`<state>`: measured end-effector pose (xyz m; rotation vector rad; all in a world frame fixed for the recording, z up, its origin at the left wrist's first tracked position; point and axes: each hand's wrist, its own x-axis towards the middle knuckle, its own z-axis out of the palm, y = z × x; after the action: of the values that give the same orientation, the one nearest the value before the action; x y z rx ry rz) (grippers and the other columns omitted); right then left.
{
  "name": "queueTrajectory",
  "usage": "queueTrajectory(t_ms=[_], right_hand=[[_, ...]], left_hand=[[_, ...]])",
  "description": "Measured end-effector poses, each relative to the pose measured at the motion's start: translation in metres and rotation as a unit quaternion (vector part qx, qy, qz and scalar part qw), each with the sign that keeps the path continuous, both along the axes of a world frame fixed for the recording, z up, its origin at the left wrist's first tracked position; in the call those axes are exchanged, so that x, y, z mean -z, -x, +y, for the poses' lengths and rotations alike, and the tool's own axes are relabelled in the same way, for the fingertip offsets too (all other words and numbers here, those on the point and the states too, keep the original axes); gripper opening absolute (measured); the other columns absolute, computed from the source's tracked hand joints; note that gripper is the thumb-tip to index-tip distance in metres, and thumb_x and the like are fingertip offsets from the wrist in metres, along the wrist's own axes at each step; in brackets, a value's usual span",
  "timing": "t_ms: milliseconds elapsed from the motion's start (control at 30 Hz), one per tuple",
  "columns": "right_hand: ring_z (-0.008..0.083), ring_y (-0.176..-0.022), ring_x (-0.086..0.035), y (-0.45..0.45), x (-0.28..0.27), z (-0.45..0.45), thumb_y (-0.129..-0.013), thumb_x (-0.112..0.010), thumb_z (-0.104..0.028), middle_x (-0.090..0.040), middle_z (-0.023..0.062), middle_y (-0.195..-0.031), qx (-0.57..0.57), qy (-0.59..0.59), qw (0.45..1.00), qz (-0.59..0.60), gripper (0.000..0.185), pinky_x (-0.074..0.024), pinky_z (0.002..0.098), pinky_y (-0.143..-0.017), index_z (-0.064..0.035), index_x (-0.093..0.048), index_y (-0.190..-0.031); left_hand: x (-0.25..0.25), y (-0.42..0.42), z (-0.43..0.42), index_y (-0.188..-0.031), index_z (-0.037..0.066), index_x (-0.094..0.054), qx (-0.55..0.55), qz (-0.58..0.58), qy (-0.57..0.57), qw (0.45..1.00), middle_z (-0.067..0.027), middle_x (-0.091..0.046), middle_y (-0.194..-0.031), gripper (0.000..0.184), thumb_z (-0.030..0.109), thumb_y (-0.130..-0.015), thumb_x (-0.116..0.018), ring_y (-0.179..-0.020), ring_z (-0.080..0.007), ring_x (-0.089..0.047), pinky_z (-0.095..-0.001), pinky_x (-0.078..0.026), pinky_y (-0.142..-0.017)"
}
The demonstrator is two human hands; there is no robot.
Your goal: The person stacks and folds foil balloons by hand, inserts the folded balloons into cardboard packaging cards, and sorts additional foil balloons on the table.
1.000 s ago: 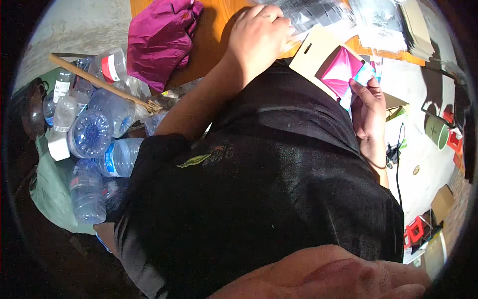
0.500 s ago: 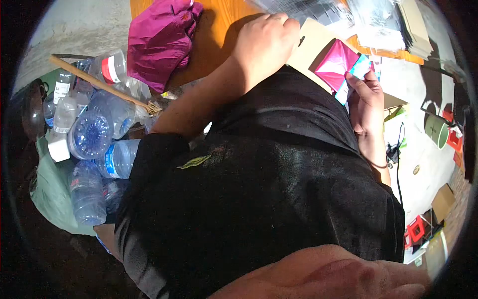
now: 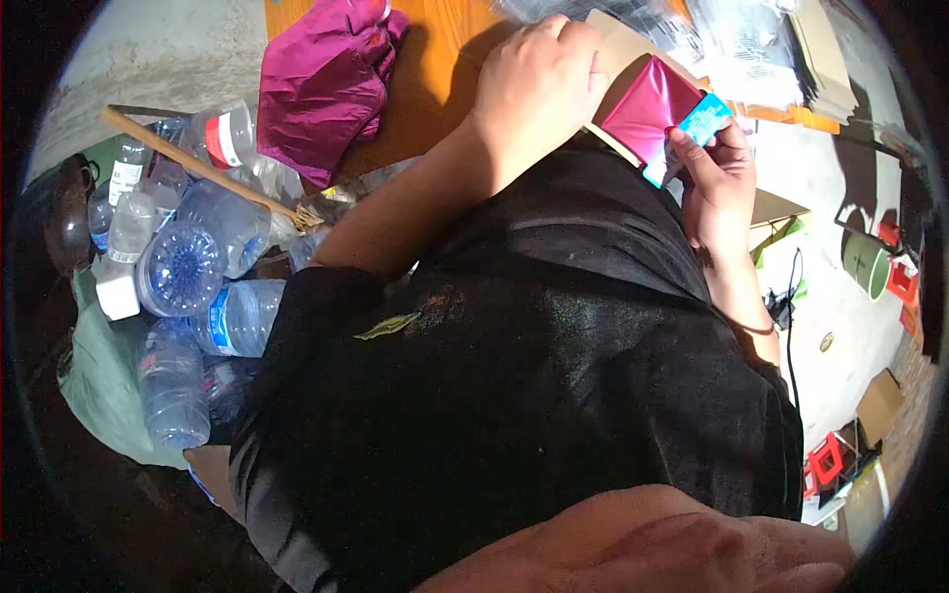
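Note:
My right hand [image 3: 714,188] pinches a blue-edged strip [image 3: 704,121] along the side of a flat, shiny magenta packet [image 3: 647,104], thumb on top. Under and behind the packet is a tan cardboard sheet [image 3: 618,42]. My left hand [image 3: 542,79] has its fingers curled at the left edge of this sheet, gripping it; the fingertips are hidden. A crumpled magenta cloth [image 3: 321,94] lies on the wooden table, left of my left hand.
The orange wooden table [image 3: 435,64] bears clear plastic sleeves [image 3: 736,40] and stacked cardboard [image 3: 825,64] at the far right. Left of me are several plastic bottles [image 3: 183,267] and a wooden-handled brush [image 3: 198,163]. A green bin [image 3: 867,265] stands on the floor at right.
My right hand has moved slightly left and up with the magenta packet, which now lies flatter and shows more of its face. My left hand has shifted slightly right against the cardboard.

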<state>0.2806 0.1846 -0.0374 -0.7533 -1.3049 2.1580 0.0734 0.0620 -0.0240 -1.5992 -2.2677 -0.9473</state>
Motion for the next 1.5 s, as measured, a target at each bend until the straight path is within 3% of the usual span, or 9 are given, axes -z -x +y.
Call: queueTrajectory(t_ms=[400,667,800,900,1067,1133,1500], right_hand=[[0.0127,-0.092,-0.069,0.020,-0.007,-0.003,-0.096,-0.065,0.008,-0.073,0.0065,-0.105,0.005,-0.035,0.999,-0.012,0.025,-0.0555,0.0292,-0.085,-0.0016,-0.064,-0.120],[0.0143,-0.074,-0.068,0.033,-0.010,-0.004,-0.096,-0.067,0.006,-0.073,0.0069,-0.091,0.002,-0.056,0.998,0.018,0.022,-0.0550,0.0298,-0.064,-0.0018,-0.064,-0.117],[0.0136,-0.075,-0.068,0.035,-0.010,-0.006,-0.096,-0.067,0.006,-0.072,0.0061,-0.090,0.029,-0.061,0.997,0.027,0.022,-0.0552,0.0291,-0.067,-0.0014,-0.064,-0.116],[0.0127,-0.078,-0.068,0.038,-0.009,-0.004,-0.097,-0.067,0.005,-0.073,0.0060,-0.092,0.039,-0.074,0.996,0.027,0.021,-0.0554,0.0284,-0.071,-0.0009,-0.064,-0.116],[0.0127,-0.090,-0.070,0.043,-0.009,0.003,-0.097,-0.067,0.004,-0.074,0.0069,-0.101,-0.001,-0.040,0.999,-0.002,0.022,-0.0553,0.0276,-0.083,0.0006,-0.065,-0.118],[0.0129,-0.089,-0.070,0.046,-0.011,0.000,-0.097,-0.067,0.004,-0.074,0.0070,-0.101,0.011,-0.041,0.999,0.000,0.020,-0.0551,0.0277,-0.083,0.0009,-0.066,-0.117],[0.0141,-0.085,-0.070,0.056,-0.015,0.000,-0.095,-0.072,0.002,-0.076,0.0080,-0.096,0.012,-0.051,0.998,-0.032,0.014,-0.0561,0.0295,-0.082,0.0018,-0.071,-0.109]], left_hand=[[-0.013,-0.011,0.003,-0.092,0.005,-0.071,0.026,-0.038,-0.051,0.998,-0.0128,-0.069,-0.084,0.009,0.011,-0.085,-0.071,-0.077,-0.0344,-0.070,-0.0438,-0.059,-0.070],[-0.018,-0.016,0.004,-0.097,0.007,-0.071,0.022,0.008,-0.066,0.998,-0.0120,-0.069,-0.086,0.012,0.012,-0.086,-0.071,-0.078,-0.0341,-0.070,-0.0429,-0.059,-0.071],[-0.018,-0.021,-0.003,-0.094,0.007,-0.062,0.032,-0.001,-0.005,0.999,-0.0133,-0.066,-0.092,0.017,0.017,-0.084,-0.072,-0.082,-0.0336,-0.071,-0.0445,-0.060,-0.073],[-0.018,-0.022,-0.001,-0.102,0.006,-0.070,0.029,-0.019,-0.002,0.999,-0.0133,-0.069,-0.092,0.020,0.011,-0.083,-0.072,-0.083,-0.0341,-0.071,-0.0433,-0.059,-0.074],[-0.017,-0.021,0.000,-0.100,0.005,-0.066,0.036,-0.008,-0.001,0.999,-0.0141,-0.068,-0.093,0.019,0.013,-0.083,-0.071,-0.084,-0.0345,-0.070,-0.0443,-0.060,-0.074],[-0.014,-0.020,0.001,-0.096,0.005,-0.062,0.038,0.003,-0.007,0.999,-0.0142,-0.066,-0.093,0.017,0.015,-0.084,-0.070,-0.084,-0.0343,-0.070,-0.0450,-0.060,-0.074],[-0.010,-0.016,0.000,-0.109,0.008,-0.064,0.043,0.045,-0.102,0.993,-0.0104,-0.065,-0.095,0.032,0.014,-0.079,-0.074,-0.085,-0.0305,-0.070,-0.0414,-0.059,-0.073]])
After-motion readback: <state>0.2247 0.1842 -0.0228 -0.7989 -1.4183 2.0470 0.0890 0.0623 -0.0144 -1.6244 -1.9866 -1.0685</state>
